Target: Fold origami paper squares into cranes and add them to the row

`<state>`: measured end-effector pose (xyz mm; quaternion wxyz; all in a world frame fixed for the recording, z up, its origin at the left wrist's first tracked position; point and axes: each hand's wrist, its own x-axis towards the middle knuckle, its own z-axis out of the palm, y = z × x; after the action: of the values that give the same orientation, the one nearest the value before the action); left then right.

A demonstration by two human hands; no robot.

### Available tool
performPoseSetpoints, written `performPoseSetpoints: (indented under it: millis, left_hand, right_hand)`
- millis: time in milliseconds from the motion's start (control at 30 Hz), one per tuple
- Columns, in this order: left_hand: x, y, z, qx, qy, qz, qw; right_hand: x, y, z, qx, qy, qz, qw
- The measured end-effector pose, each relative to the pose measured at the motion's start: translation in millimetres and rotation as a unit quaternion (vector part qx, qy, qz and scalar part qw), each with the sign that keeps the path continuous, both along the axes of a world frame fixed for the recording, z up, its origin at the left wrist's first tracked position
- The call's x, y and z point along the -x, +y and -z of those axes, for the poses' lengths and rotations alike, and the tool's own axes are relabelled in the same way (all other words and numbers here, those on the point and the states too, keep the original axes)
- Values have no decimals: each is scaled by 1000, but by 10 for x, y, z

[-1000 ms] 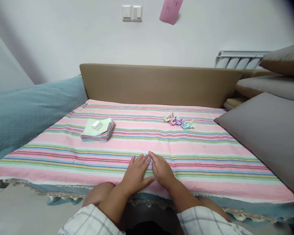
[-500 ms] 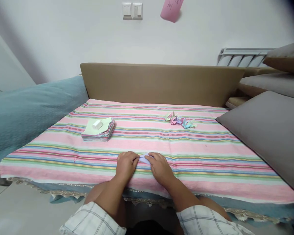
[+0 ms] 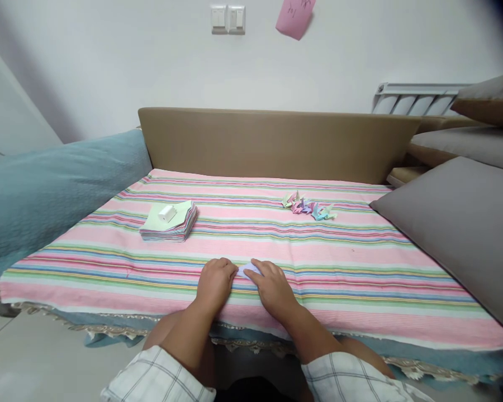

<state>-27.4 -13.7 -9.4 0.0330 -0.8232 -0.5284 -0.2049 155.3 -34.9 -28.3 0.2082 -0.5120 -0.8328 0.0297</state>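
Note:
A small folded piece of lilac paper [image 3: 247, 270] lies between my hands on the striped cloth [image 3: 339, 262]. My left hand [image 3: 216, 283] pinches its left end, thumb and fingers together. From the other side, my right hand [image 3: 274, 287] grips the paper's right part, with the thumb and fingertips on it. Both hands cover some of the paper, so its full shape is hidden. Farther back on the right sits a cluster of several folded paper cranes [image 3: 305, 206] in green, pink, purple and blue.
On the left, a stack of coloured paper [image 3: 171, 228] carries a small white block [image 3: 166, 213]. Grey cushions [image 3: 456, 223] crowd the right side. A brown backrest [image 3: 276, 145] runs along the wall, and a blue-covered armrest [image 3: 67, 184] bounds the left.
My left hand has gone from lying flat with spread fingers to pinching the paper's left end. More of the lilac paper now shows between my hands, and my right thumb has shifted left.

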Motion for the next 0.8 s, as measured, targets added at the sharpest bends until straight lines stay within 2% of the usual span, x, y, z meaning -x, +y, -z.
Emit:
performPoseSetpoints:
  millis: [167,367,667,733,800]
  left_hand:
    - [26,18,-7,11,2,2,1000]
    - [72,-41,-51,19,53,5,998]
    - [115,-133,-69,9,65,-32,997]
    - [103,-165,-52,-9,46,-6,999]
    - [82,-203,-26,-17,37,49,998]
  right_hand:
    - [15,1,-41,11,-6,-5,1000]
    - [15,2,-46,12,-8,-3,1000]
    - [7,3,-46,17,-9,-3,1000]
    - [7,4,-45,17,-6,-4,1000]
    - [9,4,-46,19,-3,-3,1000]
